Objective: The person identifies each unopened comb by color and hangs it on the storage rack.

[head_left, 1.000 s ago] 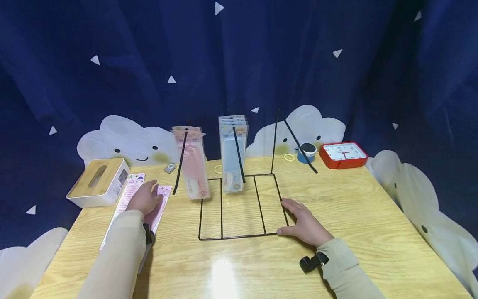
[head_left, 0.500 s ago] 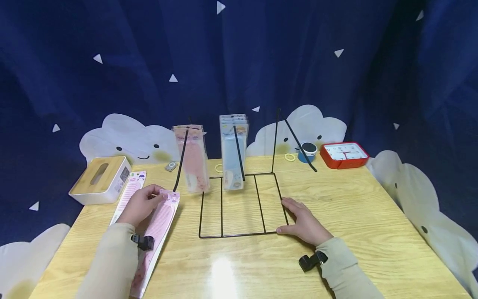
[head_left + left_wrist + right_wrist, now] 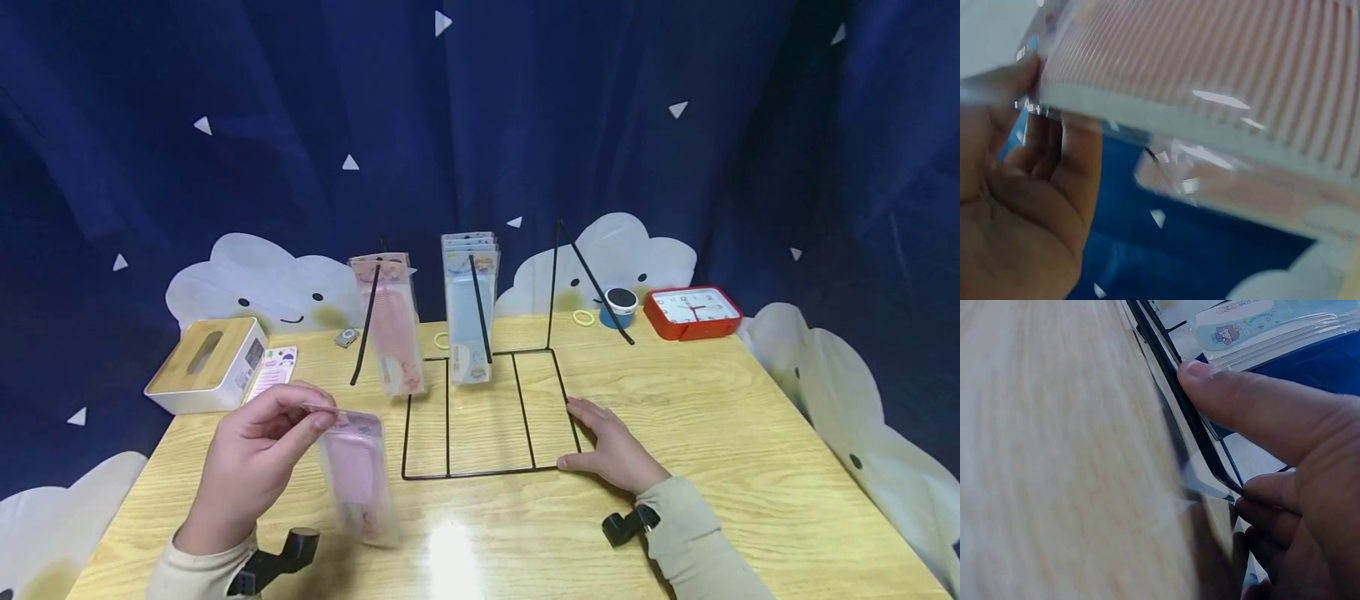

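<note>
In the head view my left hand point(image 3: 255, 454) pinches the top of a clear-packaged pink comb point(image 3: 356, 475), which hangs slanted above the table. The left wrist view shows this comb's teeth close up. My right hand point(image 3: 615, 450) rests at the front right corner of a black wire display rack point(image 3: 487, 474). Its fingers lie spread along the side wire, and the thumb touches the front wire. From the rack's left hook hang packaged pink combs point(image 3: 397, 333); several packaged blue combs point(image 3: 459, 312) hang from the middle hook. Nothing hangs on the right hook point(image 3: 597, 282).
Behind my left hand lies another pink comb package point(image 3: 279, 367), partly hidden, beside a wooden-lidded tissue box point(image 3: 172, 375). Toward the back are a small grey clip-on device point(image 3: 347, 337), yellow rings point(image 3: 582, 318), a blue-and-white round object point(image 3: 619, 310) and a red clock point(image 3: 693, 315).
My left hand has taken a pink comb package by its top, lifted it off the table and turned it to hang down, moving toward the rack. The right hand stays put.
</note>
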`<action>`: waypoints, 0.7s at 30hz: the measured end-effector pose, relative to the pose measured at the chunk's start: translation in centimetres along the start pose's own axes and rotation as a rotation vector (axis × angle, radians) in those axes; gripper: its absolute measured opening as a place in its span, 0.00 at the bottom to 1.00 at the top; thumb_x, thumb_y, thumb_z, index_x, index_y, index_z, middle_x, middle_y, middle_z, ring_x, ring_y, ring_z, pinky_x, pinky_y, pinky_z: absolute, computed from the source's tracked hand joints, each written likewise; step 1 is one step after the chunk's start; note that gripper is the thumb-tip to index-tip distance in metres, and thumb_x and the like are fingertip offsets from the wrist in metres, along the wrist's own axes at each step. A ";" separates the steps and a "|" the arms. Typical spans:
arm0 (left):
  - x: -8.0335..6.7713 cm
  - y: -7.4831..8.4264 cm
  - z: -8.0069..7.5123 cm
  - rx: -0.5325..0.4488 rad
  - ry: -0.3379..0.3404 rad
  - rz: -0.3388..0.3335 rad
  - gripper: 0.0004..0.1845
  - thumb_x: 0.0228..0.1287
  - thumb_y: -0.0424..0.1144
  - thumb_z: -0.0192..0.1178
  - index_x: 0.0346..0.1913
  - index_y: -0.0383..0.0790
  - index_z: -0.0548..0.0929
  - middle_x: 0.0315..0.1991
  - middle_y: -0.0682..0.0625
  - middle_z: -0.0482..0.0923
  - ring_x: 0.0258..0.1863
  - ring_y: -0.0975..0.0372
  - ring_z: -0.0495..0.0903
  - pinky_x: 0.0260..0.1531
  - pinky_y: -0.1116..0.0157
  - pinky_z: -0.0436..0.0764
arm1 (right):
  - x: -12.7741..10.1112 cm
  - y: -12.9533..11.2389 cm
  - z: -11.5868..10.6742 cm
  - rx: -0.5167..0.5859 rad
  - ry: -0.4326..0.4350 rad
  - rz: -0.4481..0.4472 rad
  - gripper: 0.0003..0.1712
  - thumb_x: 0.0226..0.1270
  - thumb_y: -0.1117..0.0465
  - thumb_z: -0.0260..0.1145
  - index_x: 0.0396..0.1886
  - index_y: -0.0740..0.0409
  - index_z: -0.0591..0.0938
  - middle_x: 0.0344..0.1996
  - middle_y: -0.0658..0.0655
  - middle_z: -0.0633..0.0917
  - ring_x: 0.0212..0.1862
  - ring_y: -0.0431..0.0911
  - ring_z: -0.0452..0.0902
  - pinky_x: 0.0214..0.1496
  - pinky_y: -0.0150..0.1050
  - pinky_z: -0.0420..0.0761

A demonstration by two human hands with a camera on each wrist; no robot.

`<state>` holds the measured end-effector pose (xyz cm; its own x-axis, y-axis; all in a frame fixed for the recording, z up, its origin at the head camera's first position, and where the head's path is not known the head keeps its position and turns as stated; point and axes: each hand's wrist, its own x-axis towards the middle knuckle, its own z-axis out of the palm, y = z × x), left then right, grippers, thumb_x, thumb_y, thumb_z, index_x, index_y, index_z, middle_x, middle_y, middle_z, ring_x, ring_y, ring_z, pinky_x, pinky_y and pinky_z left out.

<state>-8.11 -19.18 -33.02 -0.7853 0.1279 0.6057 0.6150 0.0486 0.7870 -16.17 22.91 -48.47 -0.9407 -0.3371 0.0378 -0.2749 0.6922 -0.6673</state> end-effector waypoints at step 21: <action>5.1 -2.0 1.7 0.209 0.197 -0.203 0.04 0.67 0.27 0.63 0.42 0.28 0.83 0.37 0.54 0.85 0.33 0.66 0.82 0.36 0.73 0.79 | 0.1 0.3 0.2 0.003 -0.004 0.009 0.58 0.49 0.44 0.81 0.74 0.65 0.66 0.75 0.63 0.66 0.76 0.62 0.54 0.75 0.61 0.50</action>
<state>-13.19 -16.97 -31.71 -0.8792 -0.0977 0.4663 0.4301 0.2581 0.8651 -16.32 22.95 -48.80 -0.9423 -0.3336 0.0288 -0.2660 0.6936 -0.6695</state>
